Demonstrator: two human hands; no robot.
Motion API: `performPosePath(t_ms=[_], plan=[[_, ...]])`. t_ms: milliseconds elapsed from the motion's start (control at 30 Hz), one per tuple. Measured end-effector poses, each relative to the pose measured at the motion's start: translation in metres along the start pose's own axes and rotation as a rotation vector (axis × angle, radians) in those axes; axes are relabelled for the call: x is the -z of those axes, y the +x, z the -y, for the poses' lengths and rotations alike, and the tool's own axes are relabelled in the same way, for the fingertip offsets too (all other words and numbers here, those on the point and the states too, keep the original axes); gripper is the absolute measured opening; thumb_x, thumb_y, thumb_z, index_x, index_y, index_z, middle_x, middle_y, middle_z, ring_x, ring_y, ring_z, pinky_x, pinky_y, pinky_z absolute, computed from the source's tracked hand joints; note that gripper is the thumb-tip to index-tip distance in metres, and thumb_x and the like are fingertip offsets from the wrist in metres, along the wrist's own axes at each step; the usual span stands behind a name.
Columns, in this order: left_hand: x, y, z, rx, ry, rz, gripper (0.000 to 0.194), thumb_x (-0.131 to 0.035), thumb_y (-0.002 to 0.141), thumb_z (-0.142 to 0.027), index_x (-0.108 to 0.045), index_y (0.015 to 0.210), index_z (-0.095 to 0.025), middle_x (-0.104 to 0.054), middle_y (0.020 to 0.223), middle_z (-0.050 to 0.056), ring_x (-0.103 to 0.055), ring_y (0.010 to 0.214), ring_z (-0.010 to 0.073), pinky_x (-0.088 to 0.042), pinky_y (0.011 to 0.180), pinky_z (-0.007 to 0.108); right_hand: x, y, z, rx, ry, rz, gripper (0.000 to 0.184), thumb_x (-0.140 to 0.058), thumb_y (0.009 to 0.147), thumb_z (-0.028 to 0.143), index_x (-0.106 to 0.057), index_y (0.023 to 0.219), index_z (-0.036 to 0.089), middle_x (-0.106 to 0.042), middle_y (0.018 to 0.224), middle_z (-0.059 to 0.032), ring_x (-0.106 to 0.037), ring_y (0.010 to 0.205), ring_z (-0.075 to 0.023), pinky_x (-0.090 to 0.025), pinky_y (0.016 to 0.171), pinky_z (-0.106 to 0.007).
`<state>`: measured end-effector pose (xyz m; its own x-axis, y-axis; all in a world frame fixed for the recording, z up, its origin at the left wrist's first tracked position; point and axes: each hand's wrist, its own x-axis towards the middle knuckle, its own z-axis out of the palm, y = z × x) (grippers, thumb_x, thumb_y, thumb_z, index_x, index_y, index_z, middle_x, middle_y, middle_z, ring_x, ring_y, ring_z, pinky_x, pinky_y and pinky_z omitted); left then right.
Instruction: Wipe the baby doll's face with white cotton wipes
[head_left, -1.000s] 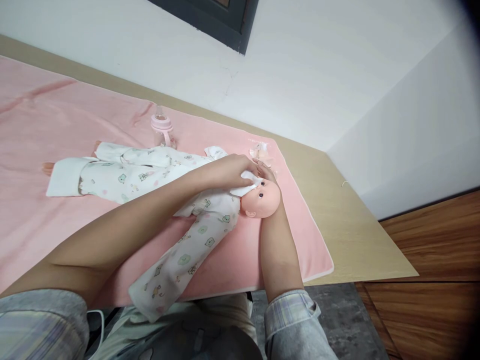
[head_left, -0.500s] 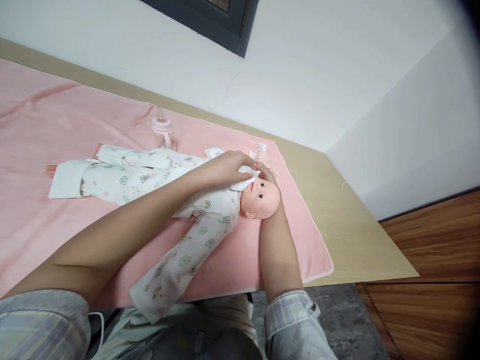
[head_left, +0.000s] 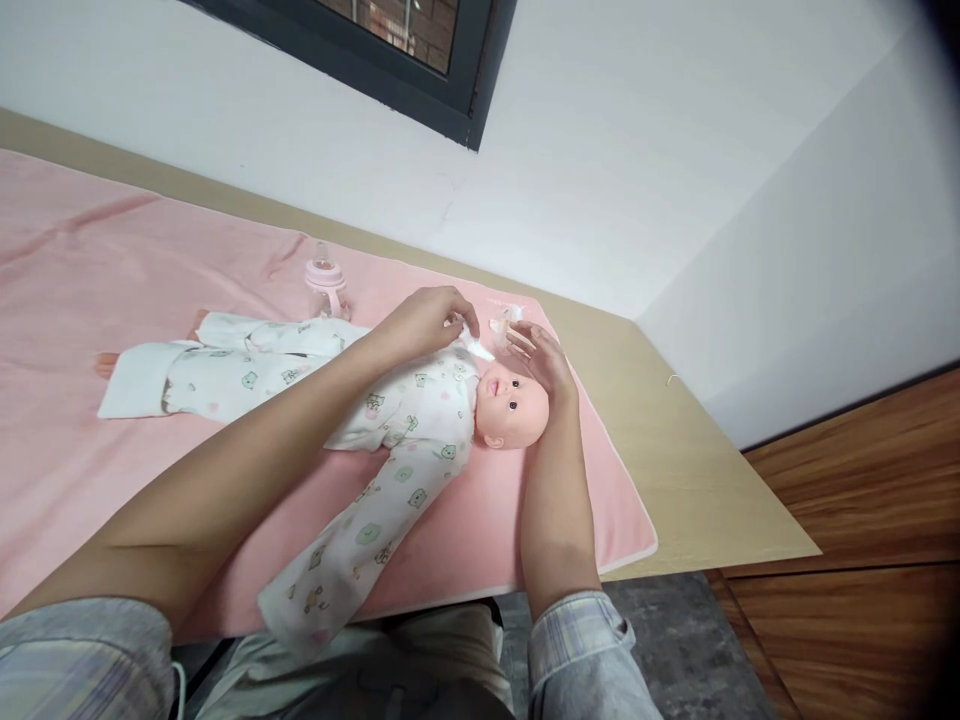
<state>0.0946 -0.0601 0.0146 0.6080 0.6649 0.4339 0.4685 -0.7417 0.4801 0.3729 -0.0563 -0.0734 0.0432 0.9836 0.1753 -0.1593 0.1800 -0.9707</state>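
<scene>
A baby doll (head_left: 516,412) lies on its back on a pink blanket (head_left: 480,530), head to the right, dressed in white printed clothes (head_left: 416,425). Above its chest, my left hand (head_left: 431,320) pinches a white tissue (head_left: 477,346) that hangs beside the chin. My right hand (head_left: 541,355) is open, fingers spread, just beyond the top of the doll's head, with the wrist against or close behind it. One sleeve of the clothes drapes over the table's near edge.
A pink-topped baby bottle (head_left: 326,285) stands beyond the doll's body. Near my right fingertips lies a small clear-and-pale object (head_left: 504,324), partly hidden. The wooden table (head_left: 675,470) ends at the right, by wood-grain panels (head_left: 862,500). A wall and dark window frame (head_left: 450,110) rise behind.
My left hand has drawn the tissue from the doll's mouth, away toward the far side. My right hand has opened and lifted off the side of the head. The view has tilted slightly up.
</scene>
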Motion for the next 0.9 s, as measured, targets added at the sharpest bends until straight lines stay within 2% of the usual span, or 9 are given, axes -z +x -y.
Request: performPosePath(t_ms=[100,233,367,467,567,700,800,833,900], plan=[[-0.002,0.001,0.002,0.003,0.012,-0.007,0.036,-0.046,0.081,-0.009,-0.078,0.093,-0.016,-0.074,0.104,0.007,-0.067,0.096,0.0238,-0.049,0.088,0.032,-0.011,-0.006,0.029,0.034,-0.151,0.14,0.034,-0.08,0.076,0.055,-0.074,0.101,0.032,-0.068,0.135,0.0006,-0.063,0.126,-0.024,-0.046,0.115,-0.046],[-0.003,0.002,0.004,0.019,-0.004,-0.057,0.04,-0.047,0.081,-0.006,-0.076,0.108,-0.014,-0.075,0.109,0.007,-0.069,0.097,0.0239,-0.05,0.089,0.032,-0.04,-0.021,0.07,0.048,-0.41,0.333,0.032,-0.078,0.081,0.048,-0.075,0.107,0.03,-0.064,0.14,-0.0022,-0.061,0.127,-0.0258,-0.046,0.115,-0.05],[-0.003,0.002,0.007,0.068,0.014,-0.103,0.047,-0.047,0.08,-0.006,-0.072,0.119,-0.014,-0.076,0.105,0.008,-0.07,0.099,0.0249,-0.051,0.09,0.033,-0.065,-0.032,0.095,0.049,-0.561,0.424,0.035,-0.08,0.079,0.035,-0.073,0.113,0.028,-0.066,0.132,-0.0041,-0.062,0.125,-0.0273,-0.046,0.115,-0.054],[-0.003,0.002,0.007,0.09,0.063,-0.128,0.045,-0.049,0.082,-0.01,-0.07,0.121,-0.016,-0.075,0.106,0.008,-0.07,0.102,0.0263,-0.052,0.091,0.035,-0.08,-0.038,0.103,0.065,-0.695,0.418,0.023,-0.075,0.082,0.027,-0.074,0.105,0.026,-0.069,0.125,-0.0042,-0.062,0.125,-0.0274,-0.045,0.115,-0.056],[-0.003,0.002,0.006,0.129,0.105,-0.167,0.041,-0.052,0.085,-0.016,-0.07,0.122,-0.016,-0.075,0.109,0.01,-0.069,0.105,0.0284,-0.052,0.092,0.037,-0.093,-0.044,0.108,0.088,-0.799,0.475,0.014,-0.071,0.084,0.026,-0.075,0.098,0.024,-0.069,0.125,-0.0045,-0.056,0.134,-0.0271,-0.041,0.118,-0.055],[-0.003,0.002,0.008,0.165,0.117,-0.197,0.038,-0.055,0.085,-0.018,-0.07,0.12,-0.014,-0.074,0.114,0.011,-0.068,0.109,0.0313,-0.051,0.096,0.04,-0.106,-0.048,0.109,0.049,-0.953,0.516,0.022,-0.072,0.087,0.028,-0.077,0.108,0.029,-0.058,0.144,-0.0052,-0.041,0.148,-0.0285,-0.039,0.12,-0.053],[-0.004,0.002,0.01,0.17,0.094,-0.193,0.036,-0.056,0.085,-0.018,-0.069,0.119,-0.015,-0.073,0.114,0.01,-0.068,0.107,0.031,-0.051,0.094,0.039,-0.109,-0.043,0.102,0.046,-1.021,0.434,0.029,-0.068,0.091,0.032,-0.075,0.119,0.029,-0.045,0.158,-0.0064,-0.048,0.142,-0.0267,-0.041,0.118,-0.048],[-0.004,0.002,0.012,0.161,0.08,-0.187,0.036,-0.057,0.086,-0.019,-0.068,0.119,-0.016,-0.073,0.113,0.01,-0.068,0.107,0.0304,-0.051,0.093,0.039,-0.109,-0.041,0.1,0.066,-1.025,0.402,0.029,-0.067,0.092,0.032,-0.074,0.12,0.027,-0.047,0.157,-0.0076,-0.052,0.139,-0.0253,-0.042,0.117,-0.047],[-0.005,0.003,0.013,0.129,0.046,-0.174,0.034,-0.058,0.086,-0.021,-0.067,0.119,-0.017,-0.073,0.112,0.009,-0.068,0.106,0.0294,-0.05,0.092,0.038,-0.107,-0.038,0.097,0.116,-1.011,0.351,0.028,-0.065,0.093,0.028,-0.075,0.118,0.024,-0.059,0.145,-0.0089,-0.058,0.13,-0.0227,-0.044,0.114,-0.044]])
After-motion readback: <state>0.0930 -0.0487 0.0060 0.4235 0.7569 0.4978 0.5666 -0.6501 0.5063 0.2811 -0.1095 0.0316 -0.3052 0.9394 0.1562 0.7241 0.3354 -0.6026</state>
